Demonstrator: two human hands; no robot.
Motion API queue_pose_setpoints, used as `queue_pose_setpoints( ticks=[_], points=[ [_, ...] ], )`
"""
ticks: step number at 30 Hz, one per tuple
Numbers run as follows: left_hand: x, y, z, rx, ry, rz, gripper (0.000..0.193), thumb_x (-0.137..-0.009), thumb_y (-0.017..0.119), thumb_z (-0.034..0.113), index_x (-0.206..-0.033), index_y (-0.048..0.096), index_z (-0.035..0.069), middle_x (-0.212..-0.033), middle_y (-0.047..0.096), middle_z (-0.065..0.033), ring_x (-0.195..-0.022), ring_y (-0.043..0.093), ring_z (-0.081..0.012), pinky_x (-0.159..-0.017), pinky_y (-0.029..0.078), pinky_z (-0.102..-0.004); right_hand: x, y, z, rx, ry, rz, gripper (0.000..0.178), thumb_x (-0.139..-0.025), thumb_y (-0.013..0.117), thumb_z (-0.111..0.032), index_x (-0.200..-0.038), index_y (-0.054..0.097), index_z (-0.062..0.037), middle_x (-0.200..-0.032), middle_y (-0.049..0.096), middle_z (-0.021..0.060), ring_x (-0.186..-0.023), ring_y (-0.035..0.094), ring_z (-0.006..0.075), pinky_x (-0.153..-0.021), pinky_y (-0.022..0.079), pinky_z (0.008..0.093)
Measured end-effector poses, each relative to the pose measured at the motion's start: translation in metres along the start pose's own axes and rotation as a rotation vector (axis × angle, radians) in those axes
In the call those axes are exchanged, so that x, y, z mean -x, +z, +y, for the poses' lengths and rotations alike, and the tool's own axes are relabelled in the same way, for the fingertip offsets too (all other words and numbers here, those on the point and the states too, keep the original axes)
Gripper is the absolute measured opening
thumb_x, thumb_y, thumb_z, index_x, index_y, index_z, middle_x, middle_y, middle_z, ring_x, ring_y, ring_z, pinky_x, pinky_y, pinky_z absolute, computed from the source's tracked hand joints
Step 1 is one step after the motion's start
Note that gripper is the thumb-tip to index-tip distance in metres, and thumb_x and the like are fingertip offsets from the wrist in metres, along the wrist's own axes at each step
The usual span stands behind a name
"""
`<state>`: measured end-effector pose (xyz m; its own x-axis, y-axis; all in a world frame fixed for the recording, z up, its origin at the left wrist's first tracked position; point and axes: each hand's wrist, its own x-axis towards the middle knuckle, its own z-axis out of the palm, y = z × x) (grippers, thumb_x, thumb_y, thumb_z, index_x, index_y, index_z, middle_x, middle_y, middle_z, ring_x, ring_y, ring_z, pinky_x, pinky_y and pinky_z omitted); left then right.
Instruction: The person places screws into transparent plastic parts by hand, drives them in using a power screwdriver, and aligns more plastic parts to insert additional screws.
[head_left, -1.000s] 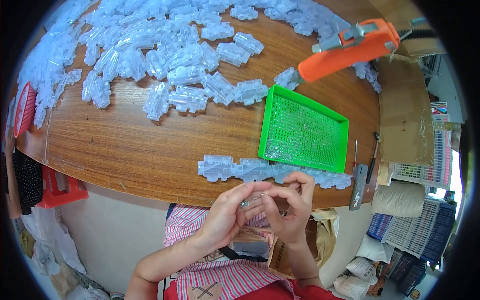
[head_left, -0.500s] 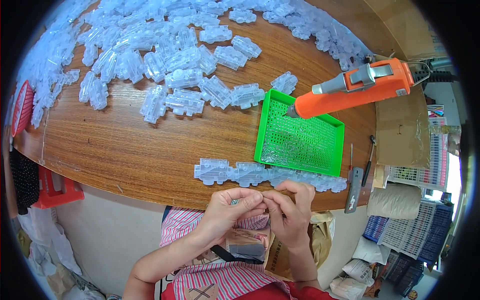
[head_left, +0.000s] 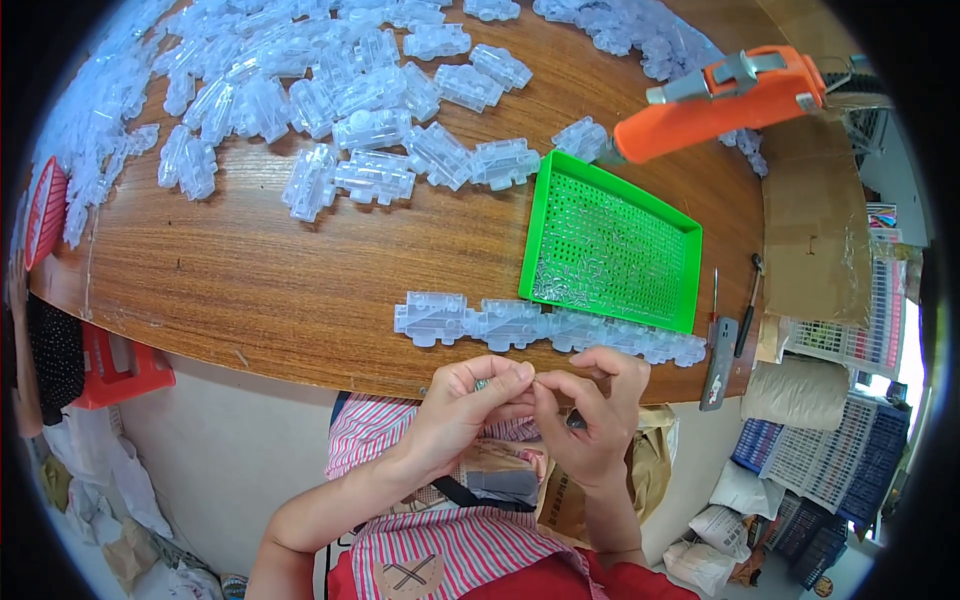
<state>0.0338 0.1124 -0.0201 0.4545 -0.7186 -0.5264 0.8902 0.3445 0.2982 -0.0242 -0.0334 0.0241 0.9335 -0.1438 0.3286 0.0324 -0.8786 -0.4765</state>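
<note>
My left hand (head_left: 465, 410) is closed in front of the table edge, thumb pressed to the forefinger. A few small silvery pieces (head_left: 481, 384), too small to name surely, glint inside its curled fingers. My right hand (head_left: 597, 415) pinches with thumb and forefinger right against the left fingertips; whatever lies between them is too small to make out. Just beyond both hands, clear plastic housings (head_left: 433, 320) stand in a row along the table's front. Behind the row's right part lies a green perforated tray (head_left: 694, 270) with many tiny metal pieces, apparently screws.
An orange electric screwdriver (head_left: 715, 110) hangs over the tray's far end. Many more clear housings (head_left: 370, 130) heap the far and left table (head_left: 250, 270). A grey flat device (head_left: 718, 365) and a black-handled tool (head_left: 748, 310) lie at right, near a cardboard sheet (head_left: 815, 250).
The view has shifted a little, and the screwdriver has swung up and away from over the tray's middle. My hands stay together, their fingertips slightly less overlapped.
</note>
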Motion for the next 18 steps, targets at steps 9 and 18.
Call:
queue_pose_setpoints(
  ticks=[9, 18],
  points=[
    [0.016, -0.003, 0.012, -0.012, 0.124, 0.164, 0.038, -0.104, 0.042, 0.028, -0.111, 0.059, -0.005, -0.110, 0.067, -0.0183, -0.099, 0.068, -0.0229, -0.091, 0.055, -0.0342, -0.005, 0.030, 0.019, 0.015, 0.040, 0.022, 0.014, -0.076, 0.075, -0.007, -0.088, 0.069, -0.0105, -0.104, 0.054, 0.0068, -0.091, 0.047, 0.0254, -0.077, 0.037, 0.0361],
    [0.012, -0.003, 0.014, 0.061, 0.152, 0.171, 0.041, -0.104, 0.040, 0.026, -0.122, 0.054, -0.008, -0.119, 0.063, -0.0188, -0.109, 0.063, -0.0238, -0.099, 0.052, -0.0357, -0.006, 0.039, 0.021, 0.118, -0.008, -0.001, 0.014, -0.077, 0.076, -0.011, -0.089, 0.069, -0.0113, -0.108, 0.053, 0.0059, -0.093, 0.046, 0.0256, -0.079, 0.036, 0.0377]
  ],
)
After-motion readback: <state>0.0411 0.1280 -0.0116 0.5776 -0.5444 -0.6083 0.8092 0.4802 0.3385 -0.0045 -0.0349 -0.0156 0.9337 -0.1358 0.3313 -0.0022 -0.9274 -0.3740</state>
